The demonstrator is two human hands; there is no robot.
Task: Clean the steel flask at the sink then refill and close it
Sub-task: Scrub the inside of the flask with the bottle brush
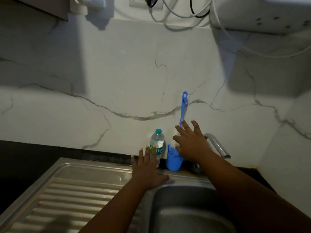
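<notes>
Risk first: your right hand (pixel 190 140), fingers spread and empty, reaches past the plastic bottle (pixel 156 145) toward the blue brush (pixel 183 106); a careless sweep could topple both. Your left hand (pixel 148 169) lies flat and empty on the sink (pixel 94 167) rim. The steel flask is nowhere visible, so its orientation cannot be judged.

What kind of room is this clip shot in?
Most likely a home kitchen: a steel sink with a ribbed draining board, a tap over it, and a marble-look backsplash behind.
</notes>
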